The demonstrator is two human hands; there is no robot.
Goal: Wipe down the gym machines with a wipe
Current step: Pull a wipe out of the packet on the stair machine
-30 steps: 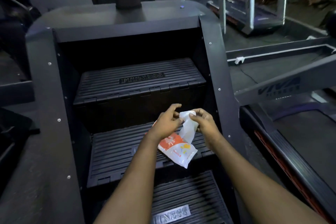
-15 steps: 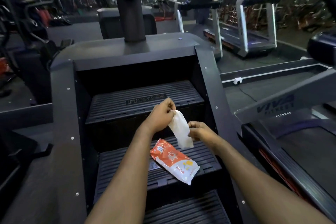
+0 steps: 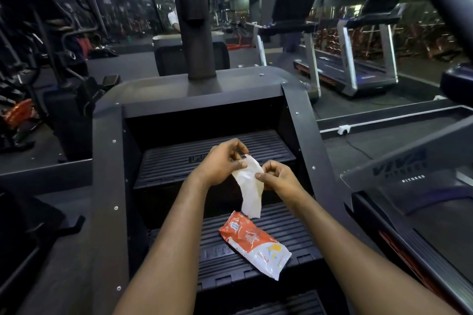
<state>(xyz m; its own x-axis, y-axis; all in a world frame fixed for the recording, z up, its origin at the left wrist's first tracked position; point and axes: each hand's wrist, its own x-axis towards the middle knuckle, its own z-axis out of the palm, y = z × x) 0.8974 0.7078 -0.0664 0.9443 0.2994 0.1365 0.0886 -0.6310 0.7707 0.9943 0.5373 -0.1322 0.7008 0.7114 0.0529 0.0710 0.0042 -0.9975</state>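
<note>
Right now my left hand (image 3: 222, 163) pinches the top corner of a white wipe (image 3: 249, 186), and my right hand (image 3: 280, 178) pinches its right edge just beside it, thumb on the front. The wipe hangs down between my hands, creased, its lower end just above an orange and white packet (image 3: 254, 244). That packet lies flat and slanted on a ribbed black step (image 3: 294, 225) of the stair machine (image 3: 107, 161). A thick dark post (image 3: 195, 33) rises from the top of the machine. A treadmill (image 3: 409, 169) stands near on my right.
</note>
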